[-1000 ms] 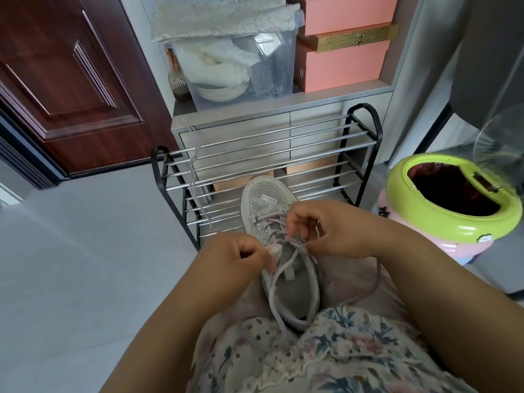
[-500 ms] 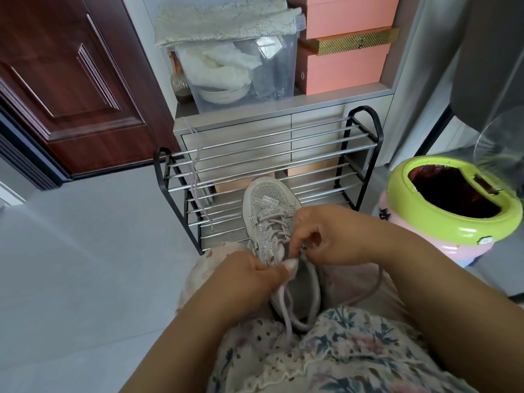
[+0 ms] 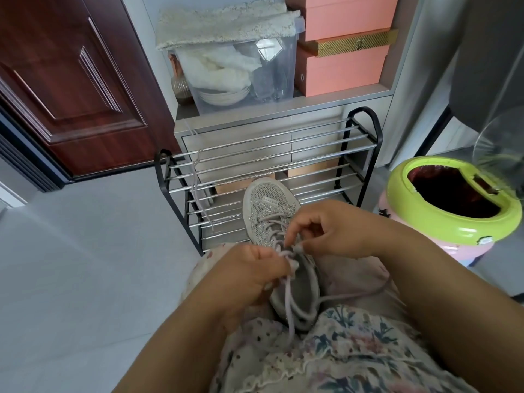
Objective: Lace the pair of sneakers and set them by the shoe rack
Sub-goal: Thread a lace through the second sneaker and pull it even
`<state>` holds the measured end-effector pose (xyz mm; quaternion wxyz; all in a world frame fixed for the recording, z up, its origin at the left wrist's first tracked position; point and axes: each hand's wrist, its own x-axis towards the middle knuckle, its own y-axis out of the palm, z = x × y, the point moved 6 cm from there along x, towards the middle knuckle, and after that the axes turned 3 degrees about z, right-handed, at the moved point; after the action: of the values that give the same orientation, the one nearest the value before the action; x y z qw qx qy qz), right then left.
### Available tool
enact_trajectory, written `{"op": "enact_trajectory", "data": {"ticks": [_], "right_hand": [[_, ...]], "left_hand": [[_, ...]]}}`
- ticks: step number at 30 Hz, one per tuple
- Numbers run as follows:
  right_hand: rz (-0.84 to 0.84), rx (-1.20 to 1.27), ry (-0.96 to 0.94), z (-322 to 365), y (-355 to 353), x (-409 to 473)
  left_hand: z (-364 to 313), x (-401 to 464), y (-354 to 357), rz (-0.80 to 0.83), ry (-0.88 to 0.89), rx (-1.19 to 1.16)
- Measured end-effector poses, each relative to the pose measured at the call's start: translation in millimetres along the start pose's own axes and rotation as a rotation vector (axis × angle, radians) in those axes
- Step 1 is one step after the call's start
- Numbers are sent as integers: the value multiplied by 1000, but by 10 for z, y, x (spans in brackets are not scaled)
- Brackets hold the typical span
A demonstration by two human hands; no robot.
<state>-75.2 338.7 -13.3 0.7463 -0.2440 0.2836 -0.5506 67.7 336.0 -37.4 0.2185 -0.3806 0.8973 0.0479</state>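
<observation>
Hands at 6 o'clock: left hand [image 3: 249, 272] and right hand [image 3: 337, 231] each pinch the lace [image 3: 289, 304] over the grey sneaker [image 3: 269, 207]

A grey mesh sneaker [image 3: 279, 239] rests on the person's lap, toe pointing to twelve o'clock toward the shoe rack [image 3: 272, 171], heel toward six. Its upper glitters with small studs and a pale tag lies across the toe. A light lilac lace [image 3: 289, 302] crisscrosses the upper eyelets; two loose ends trail over the open collar, one toward six o'clock, one curving off to three o'clock. A second lace [image 3: 198, 188] of the same pale colour hangs over the rack's bars at ten o'clock of the sneaker. The rack is black-framed with silver bars.
</observation>
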Motion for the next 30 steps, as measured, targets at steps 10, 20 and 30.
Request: {"op": "enact_trajectory", "data": {"ticks": [10, 20, 30], "right_hand": [[-230, 429, -74, 160, -211, -96], [-48, 574, -88, 299, -50, -129], [246, 330, 123, -174, 6, -161]], "left_hand": [[-534, -23, -107, 140, 185, -336], [-614, 14, -178, -37, 307, -406], [-537, 4, -335, 33, 271, -480]]}}
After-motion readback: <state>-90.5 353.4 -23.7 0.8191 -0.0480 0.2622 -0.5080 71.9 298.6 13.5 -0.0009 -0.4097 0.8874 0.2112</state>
